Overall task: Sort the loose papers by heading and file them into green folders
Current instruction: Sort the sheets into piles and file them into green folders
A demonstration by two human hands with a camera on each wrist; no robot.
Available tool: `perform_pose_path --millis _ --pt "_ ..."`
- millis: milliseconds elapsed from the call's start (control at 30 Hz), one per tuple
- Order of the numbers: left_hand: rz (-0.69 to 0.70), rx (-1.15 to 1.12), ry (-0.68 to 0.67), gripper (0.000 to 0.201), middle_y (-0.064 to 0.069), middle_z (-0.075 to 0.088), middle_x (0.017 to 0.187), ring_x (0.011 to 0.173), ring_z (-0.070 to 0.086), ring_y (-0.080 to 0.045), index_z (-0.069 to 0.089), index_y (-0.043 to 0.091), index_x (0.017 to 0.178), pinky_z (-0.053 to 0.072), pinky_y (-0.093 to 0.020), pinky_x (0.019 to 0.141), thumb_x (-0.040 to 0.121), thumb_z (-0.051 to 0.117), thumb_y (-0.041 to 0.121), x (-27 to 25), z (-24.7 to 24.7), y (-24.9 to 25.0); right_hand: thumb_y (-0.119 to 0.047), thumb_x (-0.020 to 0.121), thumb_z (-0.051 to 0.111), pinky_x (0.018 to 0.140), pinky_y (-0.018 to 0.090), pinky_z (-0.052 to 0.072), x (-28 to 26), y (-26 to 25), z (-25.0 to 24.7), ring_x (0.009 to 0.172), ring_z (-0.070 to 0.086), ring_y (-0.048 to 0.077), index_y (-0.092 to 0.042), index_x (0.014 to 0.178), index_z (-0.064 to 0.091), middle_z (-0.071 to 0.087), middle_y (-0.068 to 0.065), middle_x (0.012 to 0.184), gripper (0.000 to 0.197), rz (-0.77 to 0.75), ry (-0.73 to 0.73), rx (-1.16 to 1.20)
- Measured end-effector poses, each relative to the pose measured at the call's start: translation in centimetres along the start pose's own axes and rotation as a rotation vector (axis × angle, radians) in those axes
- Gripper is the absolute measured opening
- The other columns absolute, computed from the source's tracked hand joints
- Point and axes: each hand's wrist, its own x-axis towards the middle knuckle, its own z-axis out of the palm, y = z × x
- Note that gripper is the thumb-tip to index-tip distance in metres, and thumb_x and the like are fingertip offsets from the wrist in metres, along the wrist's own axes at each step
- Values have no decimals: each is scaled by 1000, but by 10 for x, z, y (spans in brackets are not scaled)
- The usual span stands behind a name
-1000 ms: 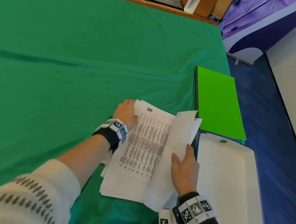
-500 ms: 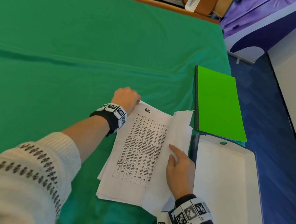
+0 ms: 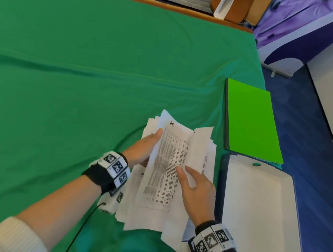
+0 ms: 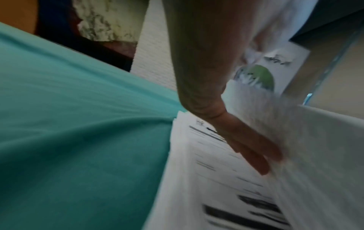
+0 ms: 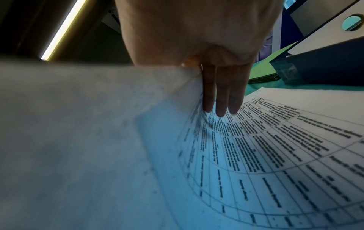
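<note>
Head view: left hand [image 3: 143,148] flat, fingers straight against left edge of paper stack [image 3: 166,176], squaring it. Right hand [image 3: 198,189] flat too, fingers spread on top sheet, pinning pile so it won't slide on worktop [image 3: 76,83]. Neither grip clamped on anything. Handwritten heading shows beyond left fingertips, kept uncovered for reading, likely. Green folder [image 3: 250,121] closed, right of both hands, not yet filled. White binder [image 3: 261,208] just beside right wrist.
</note>
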Motion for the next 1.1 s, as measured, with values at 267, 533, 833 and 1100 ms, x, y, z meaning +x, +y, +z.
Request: perform_pose_path --millis 267,533,833,1100 --pt "-26 -169 -99 78 -1 55 132 96 70 -19 49 23 138 60 -35 82 87 25 77 -9 49 13 -42 89 62 69 27 52 -2 -11 -1 76 64 8 -24 85 67 67 -11 78 19 22 -10 -43" --pt "-73 584 513 47 -10 51 130 115 53 -27 48 8 131 47 -37 98 94 59 36 31 6 -16 -12 85 63 75 32 54 0 2 -18 83 62 22 -16 104 56 65 3 94 21 188 37 -20" --pt "-267 604 550 57 -16 47 128 114 52 -31 43 3 127 47 -38 91 88 67 38 39 13 -22 -2 90 52 85 28 45 -3 1 -17 98 60 25 -21 145 31 59 9 126 62 212 109 43" --pt "-267 598 549 40 -6 58 108 95 59 -26 47 11 111 45 -32 71 90 63 41 20 29 -30 -1 91 49 87 33 45 1 4 -19 95 53 20 -39 153 9 50 2 116 83 101 157 -92"
